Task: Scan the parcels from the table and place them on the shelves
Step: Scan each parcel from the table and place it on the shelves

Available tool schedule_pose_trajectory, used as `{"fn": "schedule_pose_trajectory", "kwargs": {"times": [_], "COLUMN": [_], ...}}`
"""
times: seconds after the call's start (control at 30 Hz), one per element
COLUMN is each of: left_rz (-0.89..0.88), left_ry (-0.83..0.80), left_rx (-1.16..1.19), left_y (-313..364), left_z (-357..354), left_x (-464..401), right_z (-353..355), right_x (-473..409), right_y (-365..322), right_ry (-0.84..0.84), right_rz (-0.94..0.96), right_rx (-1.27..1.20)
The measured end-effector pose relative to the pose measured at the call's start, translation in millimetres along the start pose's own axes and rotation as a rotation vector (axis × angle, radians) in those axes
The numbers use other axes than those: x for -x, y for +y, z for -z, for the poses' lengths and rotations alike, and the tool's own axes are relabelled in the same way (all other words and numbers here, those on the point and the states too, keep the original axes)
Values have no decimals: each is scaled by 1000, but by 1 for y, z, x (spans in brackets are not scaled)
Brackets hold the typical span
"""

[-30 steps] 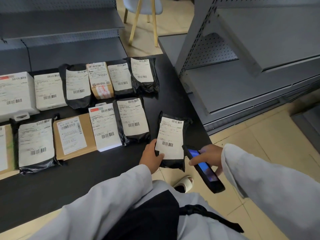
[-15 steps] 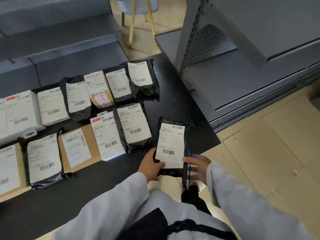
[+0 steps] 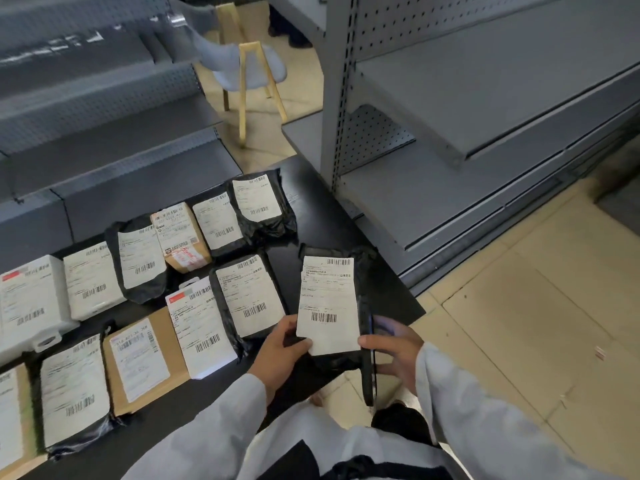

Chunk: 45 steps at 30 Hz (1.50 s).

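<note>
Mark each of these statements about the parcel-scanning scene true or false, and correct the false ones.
1. Both hands touch the same black parcel. True: the left hand grips its lower left corner and the right hand its lower right.
2. The right hand also holds the scanner. True.
3. The grey shelves on the right already carry parcels. False: none shows on them.
4. The held parcel's label faces down. False: its white label and barcode face the camera.
5. The chair stands on the black table. False: it stands on the floor beyond it.
</note>
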State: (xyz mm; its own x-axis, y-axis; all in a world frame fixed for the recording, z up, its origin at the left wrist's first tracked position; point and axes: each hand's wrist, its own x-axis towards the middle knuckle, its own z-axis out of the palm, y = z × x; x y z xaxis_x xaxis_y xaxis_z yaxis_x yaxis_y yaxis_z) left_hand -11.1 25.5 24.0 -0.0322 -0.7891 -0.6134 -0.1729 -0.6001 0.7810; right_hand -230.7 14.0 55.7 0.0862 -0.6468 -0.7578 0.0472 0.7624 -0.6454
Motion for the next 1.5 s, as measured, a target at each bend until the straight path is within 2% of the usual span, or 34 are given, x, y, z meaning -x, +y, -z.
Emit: {"fn": "schedule_pose_trajectory", "kwargs": {"times": [0.23,0.43,0.7,1.1,1.5], "left_rz": [-309,-531,-681,-530,-346], "left_ry": [100,146,190,322,421], "left_rx": [83,145,199,358,351], "left_y": [91,174,266,345,367], "left_z": [13,-1,-63,-173,-224], "left_x": [32,54,45,-15,-53], "right_z": [6,33,101,212,260], "right_x": [44,78,91,35,1], "right_y": [-79,-152,-235,-327,-353], "right_ry": [-71,-257,-255,-378,-434], "right_rz": [285,537,764,777,676], "right_rx": [-44,-72,-3,5,10]}}
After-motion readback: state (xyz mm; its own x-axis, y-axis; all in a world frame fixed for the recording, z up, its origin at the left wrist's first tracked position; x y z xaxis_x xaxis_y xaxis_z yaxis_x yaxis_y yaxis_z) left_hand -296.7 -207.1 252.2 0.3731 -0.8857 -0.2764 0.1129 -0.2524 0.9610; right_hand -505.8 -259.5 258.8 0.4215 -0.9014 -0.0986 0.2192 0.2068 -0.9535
